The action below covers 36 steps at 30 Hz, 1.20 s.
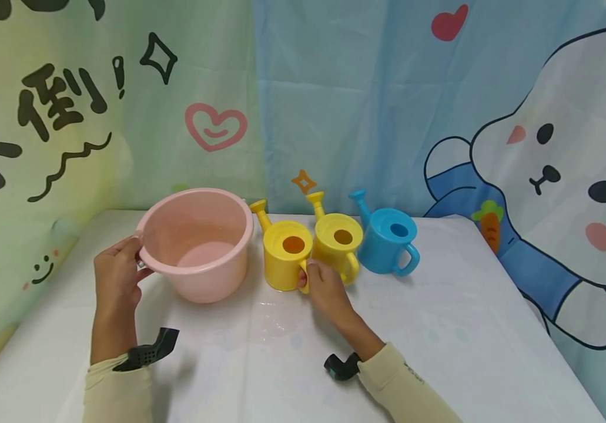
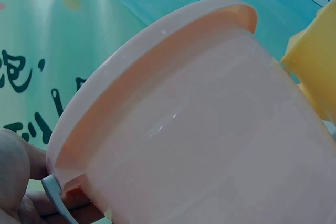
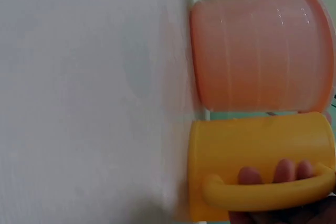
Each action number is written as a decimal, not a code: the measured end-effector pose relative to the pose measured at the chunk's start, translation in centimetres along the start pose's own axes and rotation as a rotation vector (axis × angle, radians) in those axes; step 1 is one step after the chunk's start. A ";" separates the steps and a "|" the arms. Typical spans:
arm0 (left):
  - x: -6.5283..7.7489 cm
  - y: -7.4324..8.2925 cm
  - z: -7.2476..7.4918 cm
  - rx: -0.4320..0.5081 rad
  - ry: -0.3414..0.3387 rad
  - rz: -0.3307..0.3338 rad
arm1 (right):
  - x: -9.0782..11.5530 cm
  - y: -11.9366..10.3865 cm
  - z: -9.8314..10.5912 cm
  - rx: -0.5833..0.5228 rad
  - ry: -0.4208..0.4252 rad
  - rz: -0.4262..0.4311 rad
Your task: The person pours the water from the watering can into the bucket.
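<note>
Near back edge of worktop [image 1: 472,317], steady pink bucket [image 1: 213,282] with left hand [image 1: 119,270] clamped on rim [image 1: 191,270]; balance leftmost yellow watering can [image 1: 280,267] with right hand [image 1: 328,291] clamped on handle [image 3: 262,196]

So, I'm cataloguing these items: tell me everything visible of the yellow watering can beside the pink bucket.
The yellow watering can looks plastic: cylindrical body, round top opening, flared spout slanting up and away, looped handle. It's upright, seemingly on the white table, between the pink bucket and another yellow can. The right hand grips its handle.
</note>
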<state>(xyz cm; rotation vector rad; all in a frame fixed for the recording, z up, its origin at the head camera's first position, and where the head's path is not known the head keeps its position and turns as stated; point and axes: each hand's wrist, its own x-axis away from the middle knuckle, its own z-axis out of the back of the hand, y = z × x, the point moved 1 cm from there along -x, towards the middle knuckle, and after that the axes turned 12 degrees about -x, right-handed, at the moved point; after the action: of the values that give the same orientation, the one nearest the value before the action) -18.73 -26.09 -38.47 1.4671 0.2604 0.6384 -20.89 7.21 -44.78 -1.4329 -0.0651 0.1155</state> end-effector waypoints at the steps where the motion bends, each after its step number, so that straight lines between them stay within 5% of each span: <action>1: 0.0 0.0 0.0 0.001 0.002 0.003 | 0.0 -0.1 0.2 0.025 0.005 0.001; 8: -0.1 0.1 -0.1 -0.004 0.005 0.009 | 0.9 -0.3 2.1 0.071 0.046 0.003; 20: 0.0 0.0 -0.1 -0.027 0.010 0.014 | 1.7 -0.9 6.4 -0.154 -0.050 0.089; 29: 0.0 0.0 -0.1 -0.015 0.001 0.008 | 2.0 0.1 9.5 -0.114 0.145 0.092; 36: 0.1 0.1 -0.1 -0.010 0.000 0.008 | 1.6 0.8 10.1 -0.187 0.268 0.155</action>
<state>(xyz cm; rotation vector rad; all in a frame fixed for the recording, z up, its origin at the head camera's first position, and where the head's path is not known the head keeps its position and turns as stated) -18.72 -25.96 -38.38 1.4592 0.2509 0.6448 -20.49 17.44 -44.25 -1.6283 0.2610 0.0443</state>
